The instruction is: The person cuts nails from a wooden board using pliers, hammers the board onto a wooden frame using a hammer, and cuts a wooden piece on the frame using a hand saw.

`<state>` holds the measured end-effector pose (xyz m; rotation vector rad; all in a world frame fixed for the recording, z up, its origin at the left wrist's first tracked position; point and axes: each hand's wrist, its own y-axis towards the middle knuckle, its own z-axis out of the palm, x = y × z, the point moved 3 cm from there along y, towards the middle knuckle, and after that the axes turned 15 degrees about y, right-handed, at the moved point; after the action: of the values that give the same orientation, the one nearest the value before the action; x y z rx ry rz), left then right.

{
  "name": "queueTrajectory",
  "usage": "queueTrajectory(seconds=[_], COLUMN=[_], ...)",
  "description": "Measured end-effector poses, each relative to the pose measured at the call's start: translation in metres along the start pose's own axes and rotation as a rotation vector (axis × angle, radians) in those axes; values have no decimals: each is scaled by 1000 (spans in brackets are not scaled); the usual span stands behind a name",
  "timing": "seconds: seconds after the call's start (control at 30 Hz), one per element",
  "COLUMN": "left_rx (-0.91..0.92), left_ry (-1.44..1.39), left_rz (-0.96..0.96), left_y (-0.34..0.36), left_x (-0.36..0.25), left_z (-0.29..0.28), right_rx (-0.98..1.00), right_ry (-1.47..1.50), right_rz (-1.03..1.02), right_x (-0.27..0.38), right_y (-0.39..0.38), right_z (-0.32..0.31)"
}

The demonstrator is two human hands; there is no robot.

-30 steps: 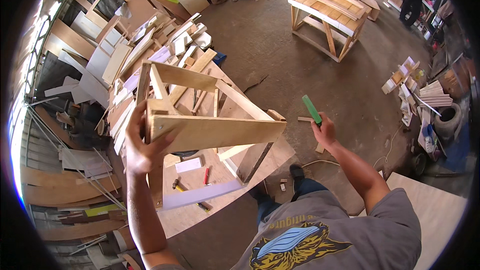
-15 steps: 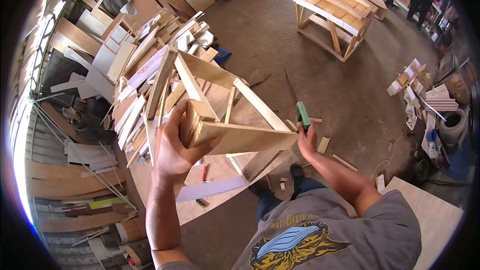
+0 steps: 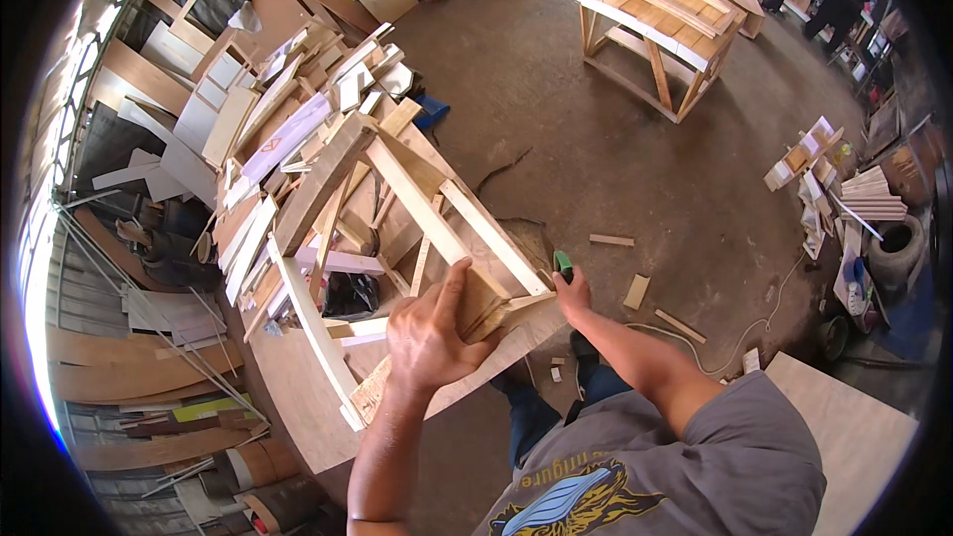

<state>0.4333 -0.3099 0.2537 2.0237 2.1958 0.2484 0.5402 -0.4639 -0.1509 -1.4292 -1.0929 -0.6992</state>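
A pale wooden frame (image 3: 412, 194), built of slats and boards, leans over the work table (image 3: 298, 387). My left hand (image 3: 432, 337) grips its near end, the thumb and index finger spread along the wood. At the frame's right corner, my right hand (image 3: 573, 296) is closed round the green handle (image 3: 563, 264) of a handsaw. The saw's blade is hard to make out against the dark floor. The frame's underside is partly hidden by its own boards and my left hand.
A heap of wood offcuts (image 3: 268, 129) lies beyond the frame at left. A slatted wooden table (image 3: 655, 15) stands at the far right, with people behind it. Loose wood scraps (image 3: 637, 290) and a thin cord (image 3: 740, 362) lie on the floor at right.
The frame has tipped down and turned, its near board dropping. My left hand has moved right and lower. My right hand has shifted left and down with the saw, whose blade previously pointed up.
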Motion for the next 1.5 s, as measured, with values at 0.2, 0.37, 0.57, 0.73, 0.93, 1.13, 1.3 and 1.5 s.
queueTrajectory(seconds=[0.2,0.37,0.57,0.73,0.93,1.13,1.3,1.5], left_rx=[61,97,154,-150,-232,-115,161,348], left_ry=[-18,0,-7,240,-385,-108,108,-38], left_rz=[15,25,-22,12,112,-489,-639,-582], left_y=[20,34,26,-2,-116,-121,-95,-55], left_x=[-19,-31,-34,-54,-77,-6,9,-32], left_z=[19,32,34,26,105,302,384,392], right_rx=[52,28,78,255,163,141,180,180], right_ry=[-129,-121,-29,33,-166,-134,-132,-178], right_rz=[21,38,47,169,-248,-477,-615,-728], right_x=[-13,-36,-37,-35,2,25,65,60], right_y=[7,21,19,12,-45,-122,-198,-218], right_z=[-9,-8,-15,-60,-133,-186,-203,-222])
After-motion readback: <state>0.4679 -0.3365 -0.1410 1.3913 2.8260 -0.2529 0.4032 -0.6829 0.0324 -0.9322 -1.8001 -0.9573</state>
